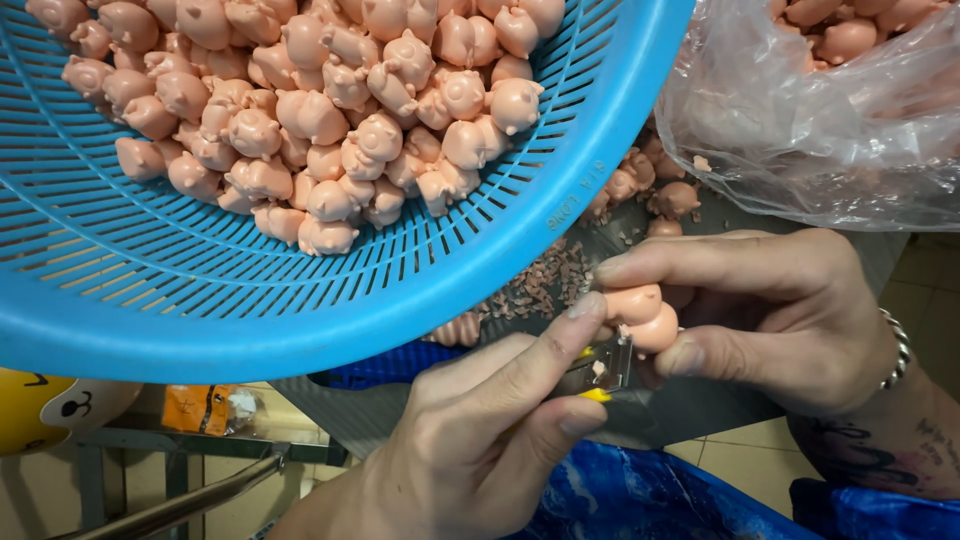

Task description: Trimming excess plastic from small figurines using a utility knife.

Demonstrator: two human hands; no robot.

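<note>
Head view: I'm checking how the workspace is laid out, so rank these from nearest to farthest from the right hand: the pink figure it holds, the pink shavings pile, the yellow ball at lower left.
From the right hand:
1. Pink figure, pinched in its fingers.
2. Pink shavings pile, just left, under the basket's rim.
3. Yellow ball, far left edge.

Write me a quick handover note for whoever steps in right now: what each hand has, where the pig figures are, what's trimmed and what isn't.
Right hand: pinches one small pink rubber pig figure between thumb and fingers.
Left hand: grips a small metal blade with a yellow handle, its edge against the pig's underside.
Round blue slotted plastic basket: holds a heap of the same pink pigs.
Clear plastic bag, upper right: more pigs inside.
Pinkish-brown shavings and a few loose pigs lie on the grey work surface.
Done: shavings show some trimming. Which pile is finished cannot be told.
Left: the held pig is mid-trim.
</note>
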